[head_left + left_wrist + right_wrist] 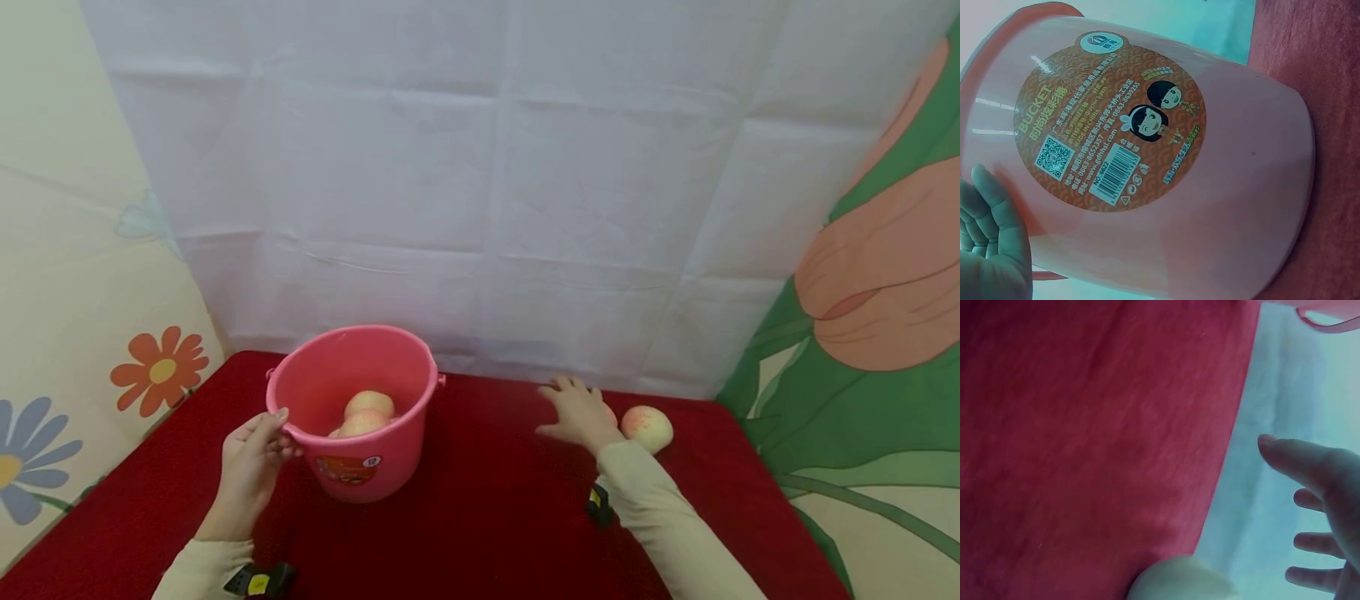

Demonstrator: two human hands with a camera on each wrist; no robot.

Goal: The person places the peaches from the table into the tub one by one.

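A pink plastic bucket (397,454) stands upright on the red cloth, with several peaches (364,422) inside it. My left hand (251,467) pinches the bucket's near-left rim between thumb and fingers. In the left wrist view the bucket's orange label (1110,125) fills the middle, with the left hand (997,244) at the lower left. On the right side of the cloth my right hand (581,414) hovers with its fingers spread, holding nothing. Just right of it lies a yellow-red peach (647,428). Another peach (611,414) is mostly hidden behind the hand.
Red cloth (495,500) covers the table. A creased white sheet (480,208) hangs behind it. Flower-printed cloths stand at the left (90,292) and right (885,333) sides. A black wrist strap (600,504) is on the right sleeve.
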